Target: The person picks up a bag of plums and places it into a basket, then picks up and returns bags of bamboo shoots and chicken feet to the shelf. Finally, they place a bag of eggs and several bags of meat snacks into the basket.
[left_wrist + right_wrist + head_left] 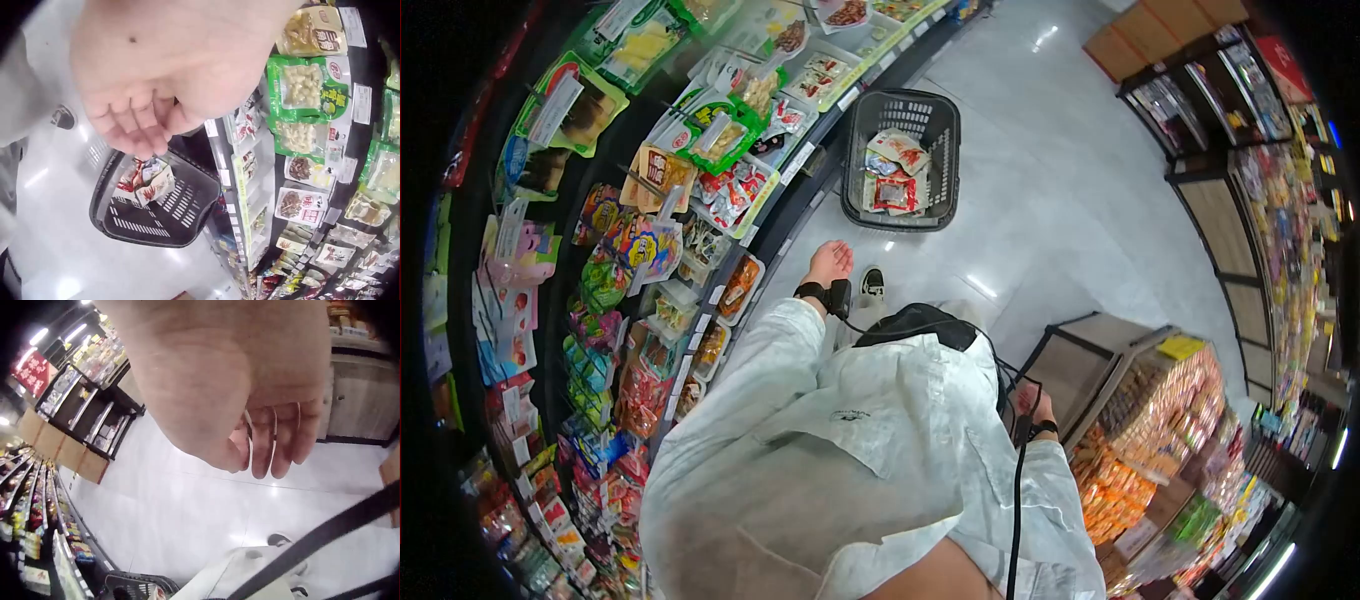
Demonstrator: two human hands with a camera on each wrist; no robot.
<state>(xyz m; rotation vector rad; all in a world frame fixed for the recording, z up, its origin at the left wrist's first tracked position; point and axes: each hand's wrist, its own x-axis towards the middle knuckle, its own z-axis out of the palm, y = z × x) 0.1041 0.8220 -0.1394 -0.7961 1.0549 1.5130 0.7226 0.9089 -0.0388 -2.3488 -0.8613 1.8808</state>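
Note:
My left hand [830, 262] hangs beside the shelf front with loosely bent fingers and nothing in them. In the left wrist view the fingertips overlap the near rim of a dark plastic shopping basket [103, 219]. That basket stands on the floor ahead, with several red and white snack packets [895, 192] lying in it. Down at my right side, my right hand [1032, 402] is empty too, its fingers slightly bent and apart in the right wrist view. A wooden-sided display stand [1065, 365] is nearest to it.
A long chilled shelf [775, 205] of bagged snacks on hooks and packs in trays runs along the left. Packaged goods [1160, 410] are heaped on the stand at right. Farther off are dark racks [1210, 95] and a cardboard box [1160, 35]. Black cables [1017, 500] hang by my right arm.

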